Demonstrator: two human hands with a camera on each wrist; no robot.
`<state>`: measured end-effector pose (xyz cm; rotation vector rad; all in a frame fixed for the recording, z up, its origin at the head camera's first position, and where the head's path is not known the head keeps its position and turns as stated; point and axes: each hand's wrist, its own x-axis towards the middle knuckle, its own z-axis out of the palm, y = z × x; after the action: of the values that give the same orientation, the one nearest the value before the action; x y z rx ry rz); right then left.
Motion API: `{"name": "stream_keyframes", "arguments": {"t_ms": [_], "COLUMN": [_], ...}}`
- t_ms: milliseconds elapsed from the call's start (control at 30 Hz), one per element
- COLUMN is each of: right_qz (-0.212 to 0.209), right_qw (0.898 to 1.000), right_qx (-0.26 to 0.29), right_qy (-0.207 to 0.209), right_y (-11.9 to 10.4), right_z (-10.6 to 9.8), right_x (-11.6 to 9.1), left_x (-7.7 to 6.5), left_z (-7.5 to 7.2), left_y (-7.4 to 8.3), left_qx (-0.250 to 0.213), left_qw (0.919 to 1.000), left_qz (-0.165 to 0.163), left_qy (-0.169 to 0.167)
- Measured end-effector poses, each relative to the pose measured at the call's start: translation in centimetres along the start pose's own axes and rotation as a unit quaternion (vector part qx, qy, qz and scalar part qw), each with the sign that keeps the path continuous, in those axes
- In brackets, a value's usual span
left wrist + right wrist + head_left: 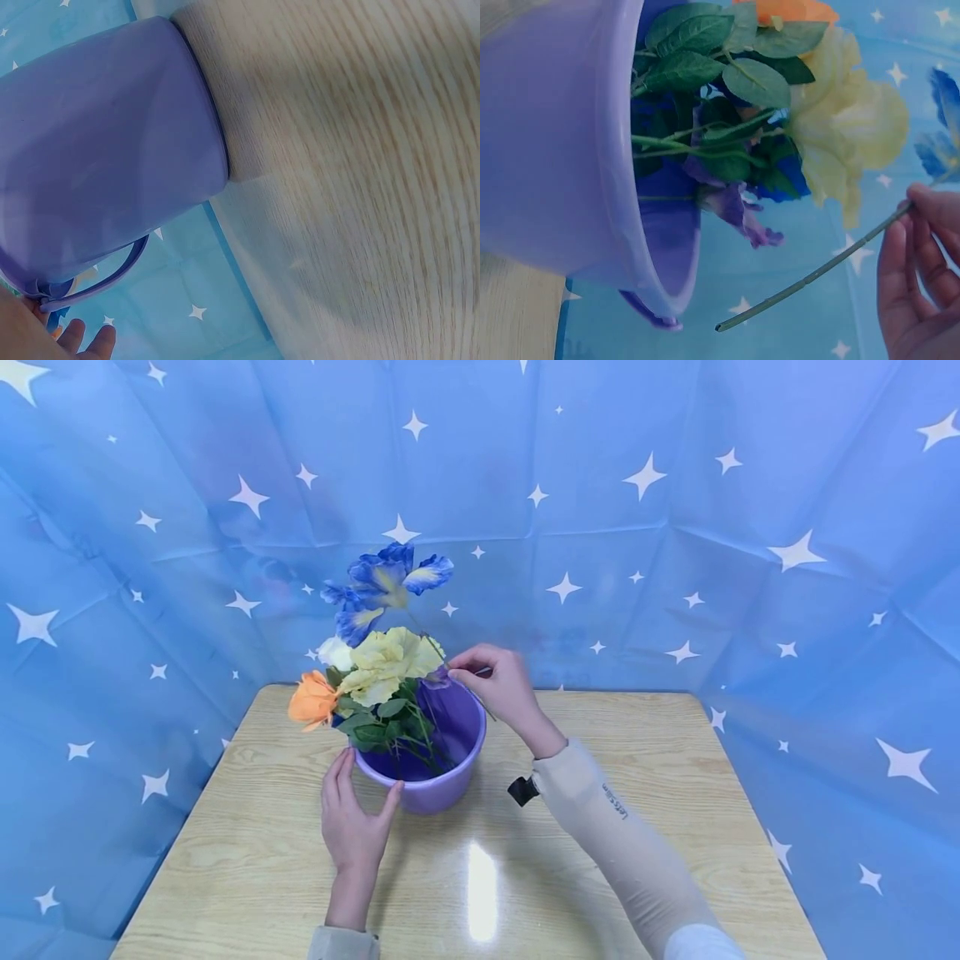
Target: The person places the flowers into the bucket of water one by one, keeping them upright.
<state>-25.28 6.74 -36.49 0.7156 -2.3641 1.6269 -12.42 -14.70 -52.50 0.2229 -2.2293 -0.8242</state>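
Note:
With thumb and fingertips, my right hand [504,687] pinches the green stem [810,277] of a blue iris [386,578]. In the right wrist view the stem's bare lower end hangs outside the bucket's mouth. My left hand [356,827] touches the rim of the purple bucket [442,795] at its near left, fingers spread. The bucket stands upright on the table. In it are a pale yellow flower [386,662], an orange rose [313,700], a white flower [335,653] and a purple flower [739,214], among green leaves [694,41].
The wooden table [630,777] reaches back to a blue backdrop with white stars [570,468], which also hangs at both sides. A purple handle [112,281] hangs at the bucket's side. A black strap piece [522,791] sticks out from my right wrist.

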Motion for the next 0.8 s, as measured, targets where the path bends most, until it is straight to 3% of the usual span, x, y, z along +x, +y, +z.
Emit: {"name": "stream_keyframes", "arguments": {"t_ms": [800], "right_qz": [-0.004], "right_qw": [1.000], "right_qx": [-0.001], "right_qy": [-0.018], "right_y": [0.0], "right_z": [2.6], "right_x": [-0.5], "left_x": [-0.1], "left_z": [0.0], "left_y": [0.1], "left_qx": [0.006], "left_qw": [1.0000], "left_qz": [0.004], "left_qy": [0.001]}}
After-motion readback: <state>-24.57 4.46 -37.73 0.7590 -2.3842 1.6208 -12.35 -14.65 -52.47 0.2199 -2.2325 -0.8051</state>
